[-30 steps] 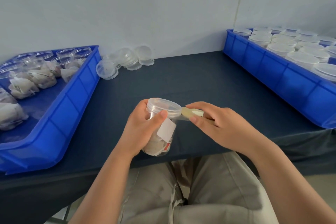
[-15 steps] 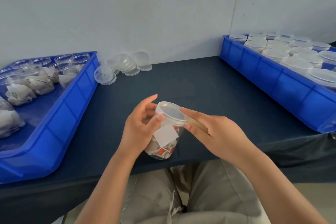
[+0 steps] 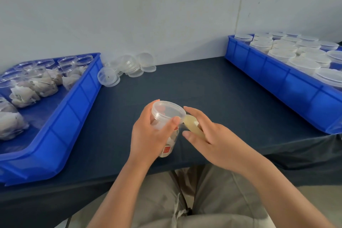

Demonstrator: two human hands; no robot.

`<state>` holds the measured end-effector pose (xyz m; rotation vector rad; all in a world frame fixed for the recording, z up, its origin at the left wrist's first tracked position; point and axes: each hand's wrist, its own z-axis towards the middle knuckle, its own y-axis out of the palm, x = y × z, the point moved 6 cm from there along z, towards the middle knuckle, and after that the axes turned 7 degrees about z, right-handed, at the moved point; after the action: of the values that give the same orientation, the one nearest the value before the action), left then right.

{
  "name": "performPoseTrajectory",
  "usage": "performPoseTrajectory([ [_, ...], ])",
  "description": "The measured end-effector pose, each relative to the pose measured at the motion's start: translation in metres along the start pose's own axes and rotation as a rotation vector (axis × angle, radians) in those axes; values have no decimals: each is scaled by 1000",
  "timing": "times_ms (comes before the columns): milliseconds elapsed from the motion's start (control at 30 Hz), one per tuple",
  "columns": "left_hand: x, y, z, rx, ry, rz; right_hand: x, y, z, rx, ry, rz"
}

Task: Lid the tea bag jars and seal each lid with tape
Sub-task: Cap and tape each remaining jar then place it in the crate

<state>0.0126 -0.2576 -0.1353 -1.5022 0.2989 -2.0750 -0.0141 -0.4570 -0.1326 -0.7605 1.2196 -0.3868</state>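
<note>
Above dark tablecloth (image 3: 212, 89), left grip (image 3: 148, 135) now wraps jar (image 3: 166, 114).

Jar (image 3: 167, 126): clear glossy plastic, lid smooth. Tape roll (image 3: 192, 126): yellowish, translucent, shiny. Bins (image 3: 77, 102): blue plastic, slight sheen. Table cover (image 3: 203, 87): dark matt cloth.

clear plastic jar (image 3: 167, 135) stuffed with tea bags and red-and-white tags, clear lid (image 3: 168, 110) already sitting on it, slightly tilted and gripped in the left hand (image 3: 148, 135). yellowish tape roll (image 3: 192, 125) is pinched in the right hand (image 3: 212, 139), its end touching the lid's rim.
</note>
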Motion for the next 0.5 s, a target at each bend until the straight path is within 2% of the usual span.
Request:
performPoseTrajectory([
  [200, -6, -6, 11, -108, 40, -86, 4, -6, 3, -28, -55, -22],
  [500, -12, 12, 27, -475, 58, -343, 19, -32, 9, 28, -93, -144],
])
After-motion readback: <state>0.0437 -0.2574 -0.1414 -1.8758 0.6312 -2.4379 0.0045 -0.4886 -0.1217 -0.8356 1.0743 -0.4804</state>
